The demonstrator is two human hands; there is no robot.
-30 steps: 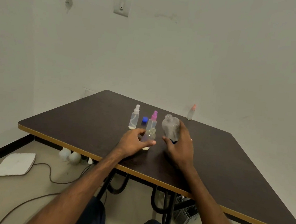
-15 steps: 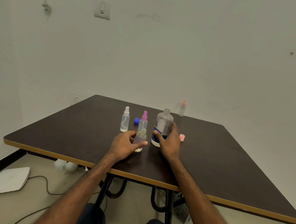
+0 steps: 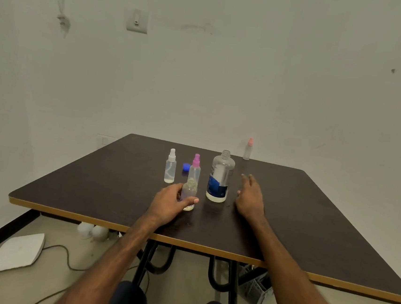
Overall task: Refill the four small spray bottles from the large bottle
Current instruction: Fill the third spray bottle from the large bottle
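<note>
Plain pale wall (image 3: 250, 83) at the back, switch plate (image 3: 137, 20) high on the left, dark brown worktop (image 3: 310, 223) with a yellowish edge set into the corner. Large bottle (image 3: 219, 178) stands upright near the middle of the worktop, no cap on its neck, blue label, body mostly clear with a thin pale layer at the bottom. Left hand (image 3: 168, 204) grips a small uncapped bottle (image 3: 189, 191) just left of the large bottle, thumb across the front and fingers curled round the far side. That bottle is upright; cannot tell if its base sits on the worktop. Right behind it is a pink-topped spray bottle (image 3: 194, 169), upright; cannot tell if the two touch. Further left is a white-topped spray bottle (image 3: 170, 167), upright, apart from the others. Blue cap (image 3: 186, 167) lies on the worktop between the white-topped and pink-topped bottles, slightly behind them. Orange-topped bottle (image 3: 247, 149) stands upright at the far edge by the wall, well apart from the rest. Right hand (image 3: 250, 198) is open, fingers straight and pointing away, palm down low at the worktop just right of the large bottle, not touching it, holding nothing. On the floor (image 3: 183, 268) at left, a white flat device (image 3: 17, 252) with a cable (image 3: 66, 259); grey crate (image 3: 255, 287) under the worktop by the black legs.
</note>
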